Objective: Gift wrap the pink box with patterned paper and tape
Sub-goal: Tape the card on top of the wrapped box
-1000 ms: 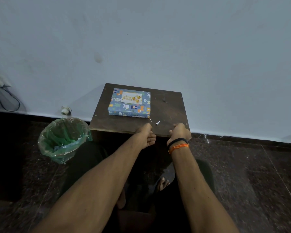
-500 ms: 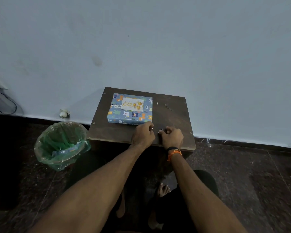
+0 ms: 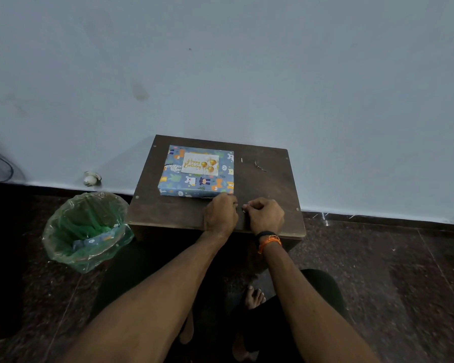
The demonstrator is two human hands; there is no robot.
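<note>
Pale blue wall [image 3: 247,61] rises behind a low dark wooden table [image 3: 273,184] that stands on a dark speckled floor [image 3: 404,284]; everything below is placed from that table. Far to the table's left, a dark cable [image 3: 3,169] hangs against the wall. Nearer, at the foot of the wall, lies a small white object [image 3: 91,178], too small to make out. Just left of the table's near corner stands a green bin [image 3: 85,231] lined with a clear bag, a scrap of patterned paper [image 3: 95,239] inside it. On the table's left half rests the box [image 3: 197,171], fully covered in blue patterned paper, with a white "Happy Birthday" card [image 3: 200,164] on top. At the table's near edge, just in front of the box's near right corner, the left hand [image 3: 220,214] is curled, knuckles up, fingertips down on the wood; what it pinches, if anything, cannot be told. Just beside it, the right hand [image 3: 265,216] is curled too, thumb and forefinger pinching a tiny white scrap [image 3: 244,208]. A black band and an orange band [image 3: 269,242] circle that wrist. On the table's right half lie a thin white sliver [image 3: 242,160] and a small dark bit [image 3: 260,166].
</note>
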